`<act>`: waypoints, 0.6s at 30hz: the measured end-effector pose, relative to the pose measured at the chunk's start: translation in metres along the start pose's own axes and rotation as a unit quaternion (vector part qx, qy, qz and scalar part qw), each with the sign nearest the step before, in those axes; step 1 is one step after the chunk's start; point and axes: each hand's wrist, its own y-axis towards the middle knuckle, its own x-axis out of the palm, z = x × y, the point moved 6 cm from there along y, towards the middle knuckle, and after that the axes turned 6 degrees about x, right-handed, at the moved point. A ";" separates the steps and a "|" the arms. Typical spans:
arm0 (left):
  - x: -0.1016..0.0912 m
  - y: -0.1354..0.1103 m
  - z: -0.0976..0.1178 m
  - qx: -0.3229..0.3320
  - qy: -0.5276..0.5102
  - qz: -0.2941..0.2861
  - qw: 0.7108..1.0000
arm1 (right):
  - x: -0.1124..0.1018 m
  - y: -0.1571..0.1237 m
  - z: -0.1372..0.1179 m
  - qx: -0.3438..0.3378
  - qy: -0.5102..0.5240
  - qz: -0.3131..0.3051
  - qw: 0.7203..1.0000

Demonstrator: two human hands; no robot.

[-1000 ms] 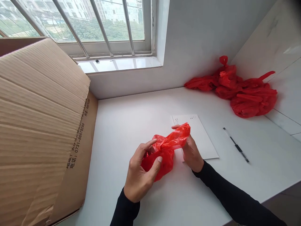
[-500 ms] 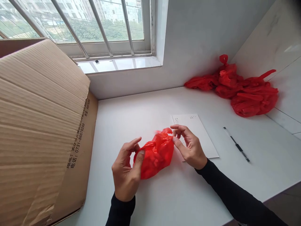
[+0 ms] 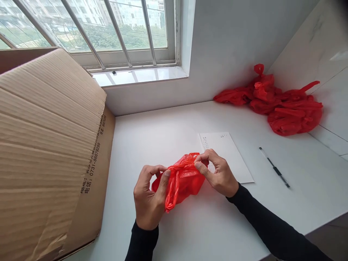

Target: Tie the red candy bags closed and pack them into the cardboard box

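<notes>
Between my two hands is a crumpled red plastic bag [image 3: 187, 181], thin and partly see-through, with its contents not discernible. My left hand [image 3: 150, 195] pinches the bag's gathered top between thumb and index finger on the left side. On the other side, my right hand [image 3: 219, 172] grips the twisted plastic with thumb and fingertips. A twisted strand of the bag hangs down toward me, beside my left thumb. Behind my right hand lies a white sheet or booklet [image 3: 236, 157] with small handwriting near its top and left edge, partly covered by the bag and hand.
A large open cardboard box [image 3: 54, 145] stands at the left of the white table [image 3: 149, 134]. Several red plastic bags [image 3: 288, 108] are heaped in the back right corner against the wall. A black-and-clear pen [image 3: 274, 166] lies right of the paper. A barred window [image 3: 122, 32] is behind.
My right hand has come slightly lower, and my left has shifted a little right. The bag's top is now drawn into a twisted band between them, and a strand hangs at the front.
</notes>
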 end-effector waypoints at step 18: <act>-0.021 -0.001 -0.014 -0.088 -0.068 0.114 0.987 | -0.009 0.004 0.010 0.070 0.056 0.023 0.996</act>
